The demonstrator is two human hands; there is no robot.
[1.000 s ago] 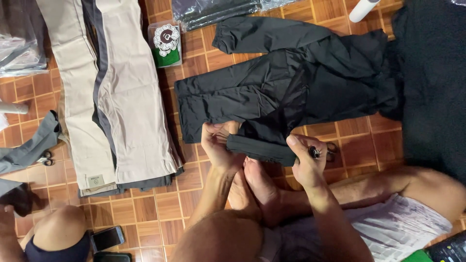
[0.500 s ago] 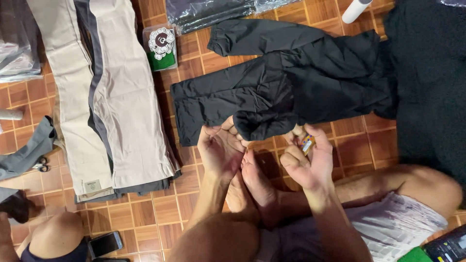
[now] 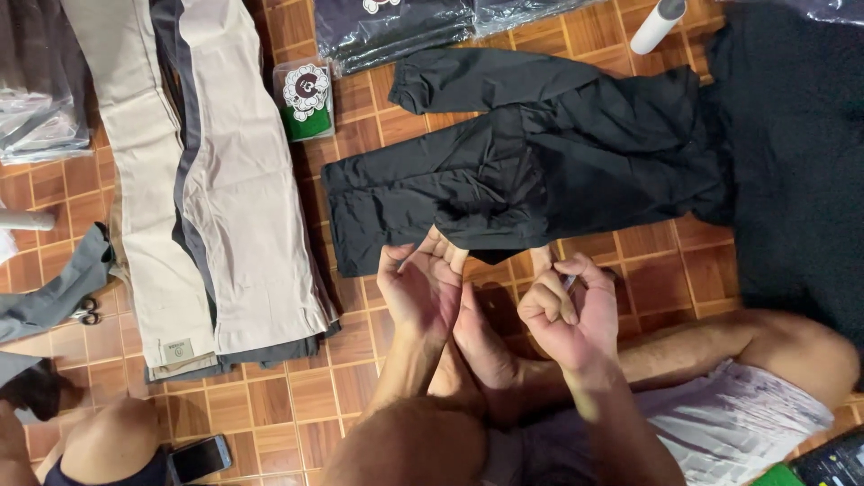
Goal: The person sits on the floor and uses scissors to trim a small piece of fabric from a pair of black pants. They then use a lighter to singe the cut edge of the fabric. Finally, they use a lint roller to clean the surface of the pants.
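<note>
Green-white packet point(image 3: 306, 99) above black trousers point(image 3: 531, 171).

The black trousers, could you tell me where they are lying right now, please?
In the head view the black trousers lie spread on the tiled floor at centre, just beyond the left hand and right hand, right of the beige trousers.

The floor point(image 3: 297, 405) is laid with small square tiles in warm orange-brown, wood-grained, with pale grout lines, glossy enough to catch soft highlights. Even indoor light falls from above and throws only faint shadows. No walls, windows or furniture come into view; the tiled floor fills the whole frame.
</note>
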